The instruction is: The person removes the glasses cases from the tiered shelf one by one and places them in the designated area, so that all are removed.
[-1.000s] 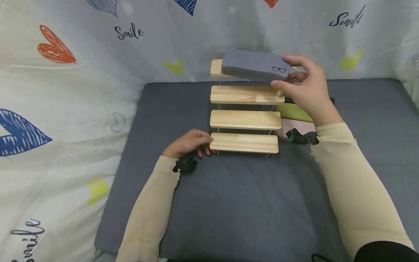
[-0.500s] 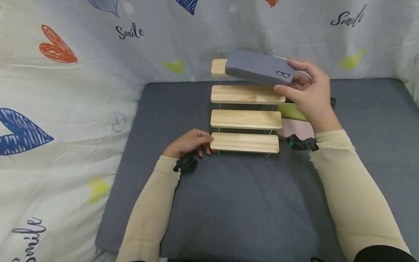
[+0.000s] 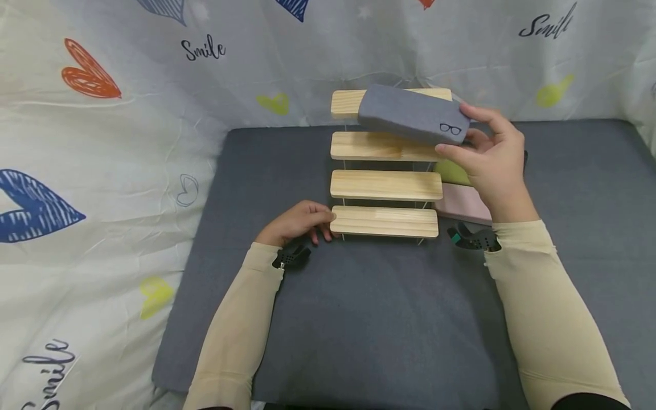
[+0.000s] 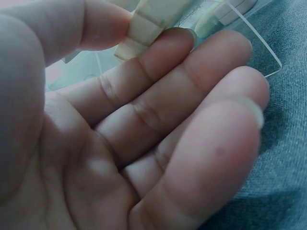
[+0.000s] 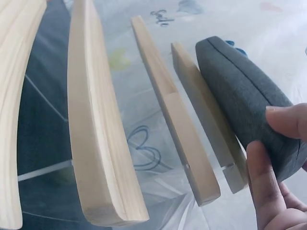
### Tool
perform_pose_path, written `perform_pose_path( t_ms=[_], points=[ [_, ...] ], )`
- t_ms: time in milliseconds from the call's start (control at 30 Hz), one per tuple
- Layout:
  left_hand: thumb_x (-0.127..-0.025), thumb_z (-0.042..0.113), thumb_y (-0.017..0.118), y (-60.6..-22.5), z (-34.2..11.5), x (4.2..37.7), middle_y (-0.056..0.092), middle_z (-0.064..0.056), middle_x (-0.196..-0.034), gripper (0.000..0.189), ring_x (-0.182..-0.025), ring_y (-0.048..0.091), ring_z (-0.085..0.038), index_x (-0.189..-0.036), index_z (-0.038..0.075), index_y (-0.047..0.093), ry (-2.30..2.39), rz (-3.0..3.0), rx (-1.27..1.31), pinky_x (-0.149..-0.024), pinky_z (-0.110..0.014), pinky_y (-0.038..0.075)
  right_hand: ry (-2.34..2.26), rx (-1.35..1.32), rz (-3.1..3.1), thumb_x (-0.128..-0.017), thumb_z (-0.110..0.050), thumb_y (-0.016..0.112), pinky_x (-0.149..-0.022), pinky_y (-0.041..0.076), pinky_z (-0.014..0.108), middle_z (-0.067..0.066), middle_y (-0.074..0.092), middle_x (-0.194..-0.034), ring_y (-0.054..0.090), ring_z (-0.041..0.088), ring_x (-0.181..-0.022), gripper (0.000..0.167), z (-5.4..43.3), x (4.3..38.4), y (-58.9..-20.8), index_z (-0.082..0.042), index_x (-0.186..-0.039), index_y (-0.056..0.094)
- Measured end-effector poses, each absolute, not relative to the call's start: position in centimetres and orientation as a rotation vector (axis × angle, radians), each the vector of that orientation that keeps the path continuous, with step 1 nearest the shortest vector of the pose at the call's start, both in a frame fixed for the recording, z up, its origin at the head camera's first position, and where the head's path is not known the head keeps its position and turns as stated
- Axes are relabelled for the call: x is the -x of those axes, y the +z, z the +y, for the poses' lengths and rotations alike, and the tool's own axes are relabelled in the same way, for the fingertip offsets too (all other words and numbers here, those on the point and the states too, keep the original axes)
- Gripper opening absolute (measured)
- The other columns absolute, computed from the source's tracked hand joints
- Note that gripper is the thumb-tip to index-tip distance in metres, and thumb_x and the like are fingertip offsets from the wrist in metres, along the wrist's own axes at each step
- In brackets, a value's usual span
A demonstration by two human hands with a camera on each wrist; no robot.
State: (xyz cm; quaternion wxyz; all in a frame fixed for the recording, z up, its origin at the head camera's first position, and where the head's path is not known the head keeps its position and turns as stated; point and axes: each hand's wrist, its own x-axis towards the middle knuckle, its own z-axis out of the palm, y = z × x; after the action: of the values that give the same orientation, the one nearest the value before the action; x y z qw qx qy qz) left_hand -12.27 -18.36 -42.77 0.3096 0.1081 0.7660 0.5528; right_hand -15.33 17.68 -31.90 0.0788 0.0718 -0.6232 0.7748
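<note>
Between thumb and fingers, my right hand (image 3: pixel 492 151) grips the right end of a grey glasses case (image 3: pixel 410 113) with a small spectacles print. In the head view the case overlaps the top and second boards of a tiered wooden rack (image 3: pixel 384 185), tilted down to the right. The right wrist view has the case (image 5: pixel 240 91) beside the farthest board. My left hand (image 3: pixel 299 222) pinches the left end of the lowest board (image 3: pixel 384 221). Up close, the left wrist view shows thumb and index finger on that board's end (image 4: pixel 144 31), other fingers loosely curled.
Right of the rack lie a green case (image 3: pixel 452 172) and a pink case (image 3: pixel 463 203), partly hidden by the rack and right hand. Grey cloth (image 3: pixel 384 319) covers the surface. A white printed sheet (image 3: pixel 287 62) hangs behind and at the left.
The right hand has drawn the glasses case down and to the right, toward the person, uncovering more of the top board. My left hand stays on the lowest board.
</note>
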Motion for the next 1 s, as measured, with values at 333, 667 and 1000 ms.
perform_pose_path(
  t_ms=[333,667,1000],
  points=[
    [-0.106,0.027,0.059,-42.7,-18.3,12.3,0.079,-0.011,-0.09,0.032,-0.077,0.072,-0.022,-0.105,0.002,0.079,1.459,2.033,-0.295,-0.059,-0.032,0.058,2.378,-0.158,-1.789,-0.076,0.03,0.074,-0.081,0.062,0.025,0.009,0.045,-0.146,0.063,0.028,-0.119,0.073,18.8,14.2,-32.2,-0.003,-0.14,0.065],
    [-0.106,0.027,0.059,-42.7,-18.3,12.1,0.078,-0.011,-0.088,0.032,-0.075,0.071,-0.021,-0.103,0.003,0.08,1.461,2.042,-0.293,-0.058,-0.031,0.058,2.399,-0.153,-1.767,-0.078,0.033,0.068,-0.081,0.063,0.026,0.012,0.045,-0.145,0.061,0.029,-0.122,0.072,19.8,13.0,-33.4,0.0,-0.142,0.061],
    [-0.105,0.028,0.059,-42.7,-18.3,12.1,0.079,-0.011,-0.09,0.033,-0.075,0.072,-0.021,-0.103,0.003,0.08,1.471,2.03,-0.305,-0.058,-0.031,0.058,2.493,-0.247,-1.697,-0.078,0.038,0.061,-0.081,0.063,0.026,0.016,0.047,-0.143,0.064,0.028,-0.116,0.072,20.9,11.9,-34.7,0.006,-0.142,0.059]
  ],
)
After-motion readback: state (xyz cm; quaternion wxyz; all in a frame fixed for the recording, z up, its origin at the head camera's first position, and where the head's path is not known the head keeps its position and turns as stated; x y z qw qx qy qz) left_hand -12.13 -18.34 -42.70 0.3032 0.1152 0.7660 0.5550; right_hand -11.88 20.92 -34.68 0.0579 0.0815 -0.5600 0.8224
